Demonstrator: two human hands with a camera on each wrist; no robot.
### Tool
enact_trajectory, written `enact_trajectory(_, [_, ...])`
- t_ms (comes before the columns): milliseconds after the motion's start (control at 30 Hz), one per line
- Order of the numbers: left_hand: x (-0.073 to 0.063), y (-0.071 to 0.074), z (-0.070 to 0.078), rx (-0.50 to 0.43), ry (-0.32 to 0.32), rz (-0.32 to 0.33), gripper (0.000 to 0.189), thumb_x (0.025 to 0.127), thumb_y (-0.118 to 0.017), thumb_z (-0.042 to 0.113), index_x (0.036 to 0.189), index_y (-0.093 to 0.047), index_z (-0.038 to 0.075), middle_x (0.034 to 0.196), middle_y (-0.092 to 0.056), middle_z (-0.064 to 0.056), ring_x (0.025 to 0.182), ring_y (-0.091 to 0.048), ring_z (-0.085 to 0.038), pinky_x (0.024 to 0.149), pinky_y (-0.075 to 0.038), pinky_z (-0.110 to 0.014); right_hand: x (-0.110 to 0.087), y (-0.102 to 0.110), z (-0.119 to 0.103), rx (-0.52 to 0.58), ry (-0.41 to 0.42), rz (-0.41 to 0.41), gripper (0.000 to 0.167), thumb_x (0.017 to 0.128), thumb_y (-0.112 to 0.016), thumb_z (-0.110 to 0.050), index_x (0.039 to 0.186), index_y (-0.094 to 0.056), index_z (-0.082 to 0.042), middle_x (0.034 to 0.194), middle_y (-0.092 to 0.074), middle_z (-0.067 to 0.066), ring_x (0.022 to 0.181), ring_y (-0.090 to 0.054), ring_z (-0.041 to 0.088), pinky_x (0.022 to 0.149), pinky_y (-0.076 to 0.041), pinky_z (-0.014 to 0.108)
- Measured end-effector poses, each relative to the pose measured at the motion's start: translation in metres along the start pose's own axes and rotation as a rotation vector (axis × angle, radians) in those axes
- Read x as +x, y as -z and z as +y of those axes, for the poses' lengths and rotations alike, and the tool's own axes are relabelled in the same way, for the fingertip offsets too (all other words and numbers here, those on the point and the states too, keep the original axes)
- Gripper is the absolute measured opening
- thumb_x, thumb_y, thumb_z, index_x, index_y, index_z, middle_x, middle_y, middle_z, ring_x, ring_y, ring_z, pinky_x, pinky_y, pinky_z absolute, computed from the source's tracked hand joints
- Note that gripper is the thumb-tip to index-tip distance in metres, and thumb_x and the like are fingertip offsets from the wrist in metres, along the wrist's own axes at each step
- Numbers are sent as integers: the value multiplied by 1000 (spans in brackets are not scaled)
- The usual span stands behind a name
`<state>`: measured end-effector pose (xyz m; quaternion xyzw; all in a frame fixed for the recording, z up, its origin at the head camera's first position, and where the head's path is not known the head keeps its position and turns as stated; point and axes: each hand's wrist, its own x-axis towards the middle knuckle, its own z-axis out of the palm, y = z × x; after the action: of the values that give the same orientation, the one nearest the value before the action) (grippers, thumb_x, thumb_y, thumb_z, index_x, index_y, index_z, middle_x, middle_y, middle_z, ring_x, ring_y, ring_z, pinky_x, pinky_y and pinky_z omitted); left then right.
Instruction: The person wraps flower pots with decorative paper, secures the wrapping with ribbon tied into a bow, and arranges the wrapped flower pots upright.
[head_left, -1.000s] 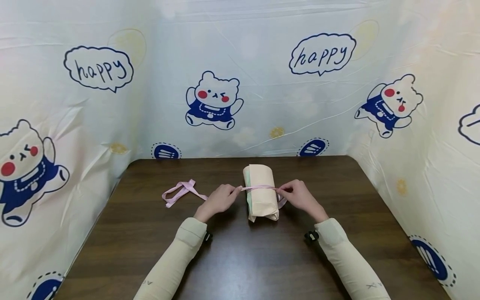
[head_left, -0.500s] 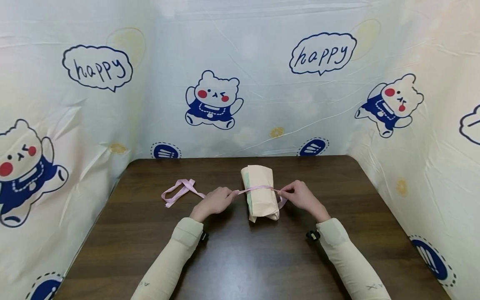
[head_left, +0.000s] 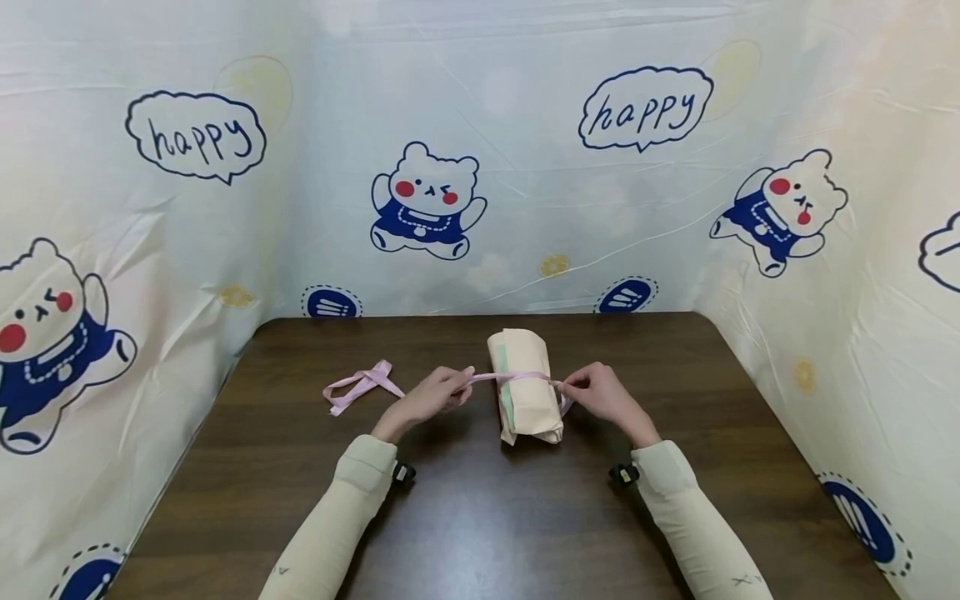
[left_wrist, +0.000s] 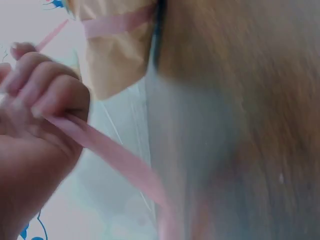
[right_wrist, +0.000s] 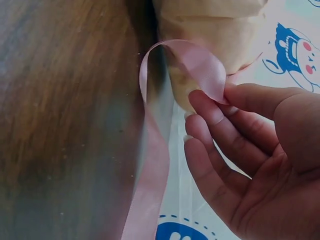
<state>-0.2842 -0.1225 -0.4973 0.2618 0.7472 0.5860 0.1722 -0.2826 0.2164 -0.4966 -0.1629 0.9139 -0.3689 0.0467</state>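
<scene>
A tan paper-wrapped bundle [head_left: 528, 408] with a green strip along its left side lies on the table. Across its middle runs a pink ribbon [head_left: 528, 375]. To the left of the bundle, my left hand [head_left: 431, 393] grips the ribbon, fingers curled round it in the left wrist view; a length of ribbon [left_wrist: 117, 155] trails out below the hand. On the other side, my right hand [head_left: 603, 396] pinches the ribbon between thumb and forefinger, close to the bundle. From that pinch the ribbon [right_wrist: 150, 170] loops and hangs down in the right wrist view.
A loose ribbon tail [head_left: 363, 387] lies folded on the dark wooden table [head_left: 480, 517] at the left. A pale curtain [head_left: 525, 208] with bear drawings hangs behind the table and along both sides.
My left hand has drawn slightly left with its ribbon end, lengthening the stretch between hand and bundle. The bundle has shifted and turned a little, showing more green. The right hand stays nearly still.
</scene>
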Motion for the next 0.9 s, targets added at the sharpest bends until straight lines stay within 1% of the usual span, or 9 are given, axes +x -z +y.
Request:
enact_trajectory(133, [-1,0,10,-184,-172,93,34,110,-45,19,91,-63,-2,66,-47,-5,55,-40,-17,50,-36,-26,0,-3,0,10,25,-6,17,97,-70,-19,89,-80,-8,82,-73,12,65,-53,14,57,-46,29])
enact_trajectory(267, [4,-4,21,-257,-299,212,28,107,-50,12,119,-65,-8,102,-65,-13,78,-56,-17,72,-53,-27,0,-3,-3,13,35,-12,18,97,-70,-19,88,-80,-8,82,-73,13,64,-53,14,56,-45,29])
enact_trajectory(300, [5,-7,24,-271,-321,237,30,107,-50,12,124,-63,-10,115,-66,-14,78,-55,-14,79,-55,-28,0,-4,-3,12,35,-12,18,97,-70,-19,88,-80,-8,82,-73,13,64,-53,14,56,-45,29])
enact_trajectory(433, [14,-19,34,-315,-396,289,39,108,-51,15,136,-57,-12,152,-48,-16,110,-62,-9,105,-49,-31,-3,-3,-7,7,24,-20,18,97,-69,-18,91,-80,-5,83,-73,13,66,-54,15,58,-46,29])
enact_trajectory(500, [20,-28,39,-336,-415,297,39,108,-50,15,138,-56,-9,154,-48,-16,112,-64,-13,110,-45,-34,-5,-2,-10,6,23,-22,18,98,-68,-17,93,-79,-4,82,-72,11,66,-54,15,59,-47,29])
enact_trajectory(533, [24,-32,41,-338,-422,306,39,108,-50,16,138,-57,-8,152,-51,-17,119,-62,-14,105,-49,-30,-6,-1,-12,8,20,-23,17,98,-68,-16,94,-79,-3,82,-72,10,68,-54,15,60,-48,30])
enact_trajectory(667, [39,-47,47,-362,-454,359,33,107,-49,7,131,-58,-13,131,-62,-32,102,-70,-17,89,-56,-24,-10,2,-20,21,52,-28,12,95,-67,-8,98,-76,0,86,-72,9,75,-61,17,69,-55,33])
enact_trajectory(733, [44,-53,49,-374,-452,389,30,106,-50,3,127,-57,-17,124,-62,-38,105,-71,-17,78,-55,-17,-11,6,-24,17,76,-32,11,94,-67,-4,100,-75,0,89,-73,10,79,-63,17,74,-56,34])
enact_trajectory(900, [52,-62,50,-327,-328,467,23,102,-59,2,117,-61,-15,112,-69,-33,99,-75,-23,71,-57,-20,-16,12,-33,31,90,-58,12,95,-66,-5,103,-74,0,86,-70,9,76,-64,23,68,-55,30])
